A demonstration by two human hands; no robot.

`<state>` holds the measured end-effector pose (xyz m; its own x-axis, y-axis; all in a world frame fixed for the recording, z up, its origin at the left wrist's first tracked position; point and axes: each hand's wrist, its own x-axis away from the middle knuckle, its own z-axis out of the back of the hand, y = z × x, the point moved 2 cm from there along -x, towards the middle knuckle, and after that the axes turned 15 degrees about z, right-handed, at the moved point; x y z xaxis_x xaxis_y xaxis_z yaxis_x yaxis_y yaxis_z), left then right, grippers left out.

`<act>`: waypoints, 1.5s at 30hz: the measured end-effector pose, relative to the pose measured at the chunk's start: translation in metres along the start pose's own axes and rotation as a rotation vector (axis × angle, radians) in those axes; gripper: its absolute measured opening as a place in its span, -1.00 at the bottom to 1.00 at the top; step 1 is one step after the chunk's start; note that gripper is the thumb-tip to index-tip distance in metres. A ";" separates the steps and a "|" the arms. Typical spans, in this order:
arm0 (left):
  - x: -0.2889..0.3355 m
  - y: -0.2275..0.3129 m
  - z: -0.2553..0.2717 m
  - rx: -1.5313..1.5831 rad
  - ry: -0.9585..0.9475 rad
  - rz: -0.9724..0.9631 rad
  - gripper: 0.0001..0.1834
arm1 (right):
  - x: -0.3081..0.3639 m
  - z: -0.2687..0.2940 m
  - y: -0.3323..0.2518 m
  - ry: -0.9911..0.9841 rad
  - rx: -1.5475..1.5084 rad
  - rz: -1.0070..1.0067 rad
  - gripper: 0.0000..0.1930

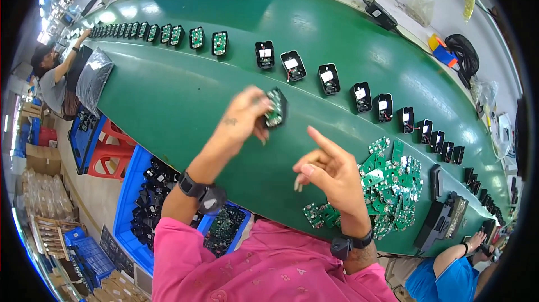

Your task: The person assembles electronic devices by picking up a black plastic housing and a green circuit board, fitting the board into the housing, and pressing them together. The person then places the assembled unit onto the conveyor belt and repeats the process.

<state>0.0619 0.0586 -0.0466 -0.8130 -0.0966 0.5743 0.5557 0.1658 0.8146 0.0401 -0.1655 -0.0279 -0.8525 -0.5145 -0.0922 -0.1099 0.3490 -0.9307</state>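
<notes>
Centre frame: left hand pinches black box with green board, long axis near-vertical; right hand, fingers loosely parted, empty, sits apart, lower right.

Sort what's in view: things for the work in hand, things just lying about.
Work in hand, it appears:
board-fitted black case in the left hand
row of black cases
loose green boards

Probably just lying about:
clear plastic bag
black power adapter

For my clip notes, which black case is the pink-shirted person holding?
The case in the left hand, its green board showing; the cases in the row stand on the green table.
</notes>
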 end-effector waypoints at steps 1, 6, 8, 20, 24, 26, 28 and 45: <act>-0.008 0.011 0.017 -0.238 0.229 -0.262 -0.79 | 0.009 0.006 0.000 0.007 0.061 0.033 -0.34; -0.084 0.050 0.085 -0.773 0.771 -0.525 -0.75 | 0.051 0.039 -0.006 0.141 0.121 -0.025 -0.47; -0.116 0.053 0.087 -1.020 0.893 -0.677 -0.73 | 0.067 0.051 -0.013 0.204 0.207 0.002 -0.48; -0.104 0.066 0.066 -1.141 0.849 -0.710 -0.50 | 0.056 0.125 -0.043 0.319 1.750 0.129 -0.62; -0.099 0.046 0.038 -1.429 0.576 -0.764 -0.13 | 0.029 0.124 -0.029 0.182 1.952 -0.100 -0.46; -0.112 0.041 0.042 -1.360 0.580 -0.721 -0.11 | 0.028 0.121 -0.020 0.176 1.978 -0.121 -0.43; -0.110 0.045 0.034 -1.241 0.628 -0.632 -0.15 | 0.028 0.115 -0.017 0.161 1.980 -0.096 -0.43; 0.034 -0.060 -0.053 0.472 -0.379 -0.088 -0.48 | 0.030 0.080 -0.022 0.122 0.727 0.273 -0.79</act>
<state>0.0098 -0.0070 -0.0719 -0.9059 0.2116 0.3667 0.4168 0.5984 0.6843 0.0585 -0.2515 -0.0386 -0.8558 -0.3801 -0.3508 0.4378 -0.1709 -0.8827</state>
